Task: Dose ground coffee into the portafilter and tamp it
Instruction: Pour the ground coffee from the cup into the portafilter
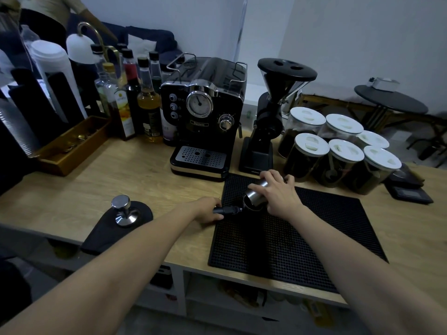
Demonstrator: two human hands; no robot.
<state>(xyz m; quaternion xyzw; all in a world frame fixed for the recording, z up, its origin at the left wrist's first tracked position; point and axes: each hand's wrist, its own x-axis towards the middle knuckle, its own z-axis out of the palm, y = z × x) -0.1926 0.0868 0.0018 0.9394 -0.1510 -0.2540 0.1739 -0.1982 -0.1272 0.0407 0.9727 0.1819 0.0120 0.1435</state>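
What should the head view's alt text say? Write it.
The right hand tips a steel cup over the portafilter on a black mat, while the left hand holds its handle. A tamper stands to the left; espresso machine and grinder behind.

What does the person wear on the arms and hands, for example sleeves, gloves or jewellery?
Nothing worn is visible. The left forearm and right forearm are bare to the picture's edge, with no sleeve. The left hand and right hand have no gloves; no watch, bracelet or ring shows.
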